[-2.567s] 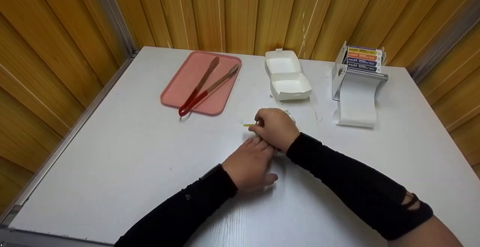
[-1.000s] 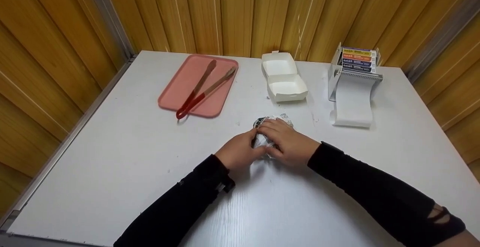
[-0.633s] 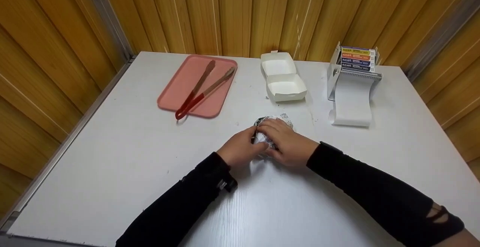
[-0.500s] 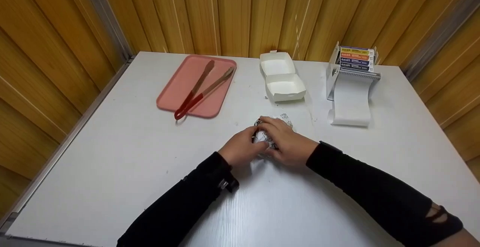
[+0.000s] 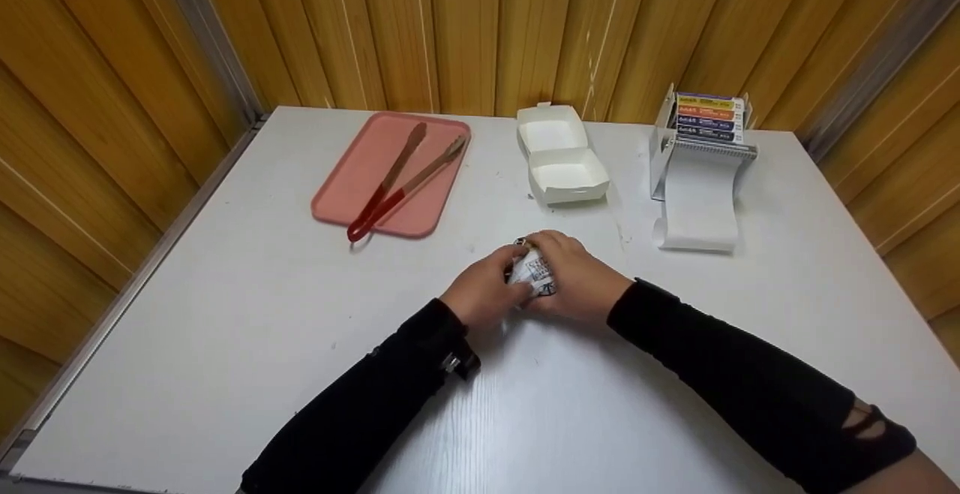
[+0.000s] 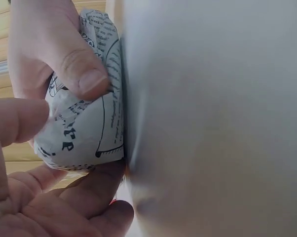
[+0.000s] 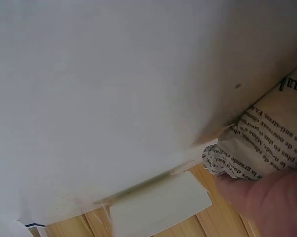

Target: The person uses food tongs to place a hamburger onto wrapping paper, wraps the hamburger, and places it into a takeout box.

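A small rounded bundle [image 5: 532, 272] wrapped in white paper printed with black text sits on the white table between both hands. My left hand [image 5: 486, 289] grips its left side; in the left wrist view that hand's thumb [image 6: 20, 121] is close to the paper, and its fingers [image 6: 96, 190] curl at the bundle's edge. My right hand [image 5: 579, 278] wraps the right and far side, its thumb [image 6: 87, 74] pressing on the printed wrapping paper [image 6: 82, 128]. In the right wrist view, a crumpled paper fold [image 7: 216, 160] sticks out by the right fingers. The wrapping hides what is inside.
A pink tray [image 5: 345, 179] with red-handled tongs [image 5: 386, 192] lies at the back left. Behind the hands stands an open white food box [image 5: 568, 171]. At the back right is a dispenser [image 5: 705, 130] with coloured label rolls and a hanging white paper strip [image 5: 699, 209].
Earlier the left hand lay flat, the right over it beside a yellow bit. Since then both hands have closed round the bundle, and the loose paper beyond the right hand has gone from sight.
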The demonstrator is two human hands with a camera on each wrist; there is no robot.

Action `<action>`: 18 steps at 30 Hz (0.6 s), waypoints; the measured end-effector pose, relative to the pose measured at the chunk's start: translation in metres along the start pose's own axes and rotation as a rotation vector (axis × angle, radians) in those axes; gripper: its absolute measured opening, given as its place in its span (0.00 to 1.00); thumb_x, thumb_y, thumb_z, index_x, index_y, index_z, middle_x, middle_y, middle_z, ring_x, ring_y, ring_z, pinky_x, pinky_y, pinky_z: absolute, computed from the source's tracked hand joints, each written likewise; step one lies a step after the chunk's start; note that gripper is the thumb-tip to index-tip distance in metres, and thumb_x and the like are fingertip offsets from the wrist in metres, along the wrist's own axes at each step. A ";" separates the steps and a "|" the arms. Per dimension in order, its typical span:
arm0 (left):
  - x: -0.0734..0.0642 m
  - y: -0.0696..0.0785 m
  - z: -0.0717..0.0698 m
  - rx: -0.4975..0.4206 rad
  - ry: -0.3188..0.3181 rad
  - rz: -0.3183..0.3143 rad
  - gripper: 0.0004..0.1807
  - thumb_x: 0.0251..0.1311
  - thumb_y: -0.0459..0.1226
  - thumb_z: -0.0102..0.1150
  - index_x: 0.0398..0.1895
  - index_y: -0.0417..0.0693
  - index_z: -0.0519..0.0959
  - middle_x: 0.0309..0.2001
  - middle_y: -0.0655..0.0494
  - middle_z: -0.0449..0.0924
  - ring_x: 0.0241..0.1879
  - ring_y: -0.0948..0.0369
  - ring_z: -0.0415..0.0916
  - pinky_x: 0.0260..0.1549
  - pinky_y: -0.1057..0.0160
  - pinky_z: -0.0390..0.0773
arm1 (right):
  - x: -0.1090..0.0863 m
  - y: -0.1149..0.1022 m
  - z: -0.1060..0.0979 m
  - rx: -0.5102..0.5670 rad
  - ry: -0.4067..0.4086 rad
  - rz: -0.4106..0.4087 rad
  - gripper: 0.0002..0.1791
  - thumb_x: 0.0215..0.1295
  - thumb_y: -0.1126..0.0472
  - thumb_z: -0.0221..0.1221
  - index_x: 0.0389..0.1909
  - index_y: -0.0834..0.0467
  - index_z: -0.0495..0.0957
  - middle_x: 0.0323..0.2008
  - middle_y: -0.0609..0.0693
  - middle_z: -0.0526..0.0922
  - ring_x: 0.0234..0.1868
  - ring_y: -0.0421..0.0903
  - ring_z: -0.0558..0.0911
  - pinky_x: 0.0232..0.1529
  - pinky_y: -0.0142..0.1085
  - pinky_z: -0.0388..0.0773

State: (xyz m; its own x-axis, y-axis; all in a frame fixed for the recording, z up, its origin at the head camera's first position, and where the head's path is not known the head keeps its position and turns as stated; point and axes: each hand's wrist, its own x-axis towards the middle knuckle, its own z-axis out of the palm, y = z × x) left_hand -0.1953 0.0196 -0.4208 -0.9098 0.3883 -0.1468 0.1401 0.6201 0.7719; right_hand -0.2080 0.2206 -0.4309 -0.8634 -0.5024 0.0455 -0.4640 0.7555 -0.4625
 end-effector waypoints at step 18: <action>0.016 0.000 -0.009 -0.116 -0.029 0.021 0.31 0.70 0.47 0.64 0.73 0.47 0.71 0.64 0.45 0.82 0.61 0.53 0.81 0.62 0.54 0.79 | -0.002 0.004 -0.010 -0.072 -0.040 0.098 0.52 0.49 0.43 0.79 0.76 0.44 0.68 0.61 0.55 0.78 0.59 0.54 0.80 0.61 0.51 0.79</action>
State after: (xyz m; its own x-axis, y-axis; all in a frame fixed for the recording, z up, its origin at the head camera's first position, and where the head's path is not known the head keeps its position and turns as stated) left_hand -0.2136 0.0199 -0.4176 -0.8953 0.4208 -0.1461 0.1116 0.5295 0.8409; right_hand -0.2102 0.2284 -0.4243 -0.8973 -0.4402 -0.0325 -0.3924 0.8292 -0.3980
